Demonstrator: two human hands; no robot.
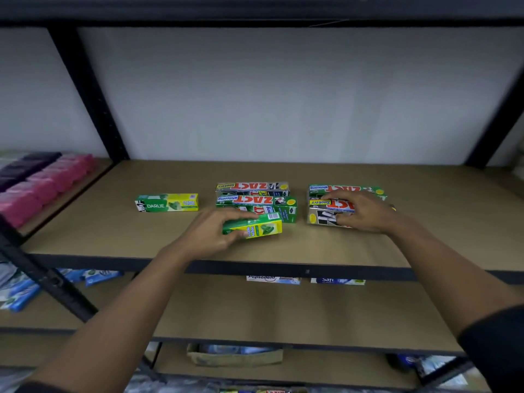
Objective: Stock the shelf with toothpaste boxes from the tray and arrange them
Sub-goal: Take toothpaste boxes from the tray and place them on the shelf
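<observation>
Shelf board of tan fibreboard [354, 251], edged in black metal, seen from the head camera. The left hand [208, 236] has its grip clamped round a glossy green-and-yellow cardboard toothpaste box [255, 226], which is tilted just in front of a green Zact Whitening carton [256, 204]. Whether the two touch cannot be told. Behind that carton lies a silver Zact Smokers carton [252, 188]. The right hand [365, 212] closes its grip on a second silver Smokers carton [323, 215], fingers curled over the top and thumb on the front face. A second green Whitening carton [347, 190] sits just behind it. A rectangular green-and-yellow Darlie box [166, 203] lies flat and alone to the left. Pink wrapped packs [45, 191] fill the neighbouring bay.
</observation>
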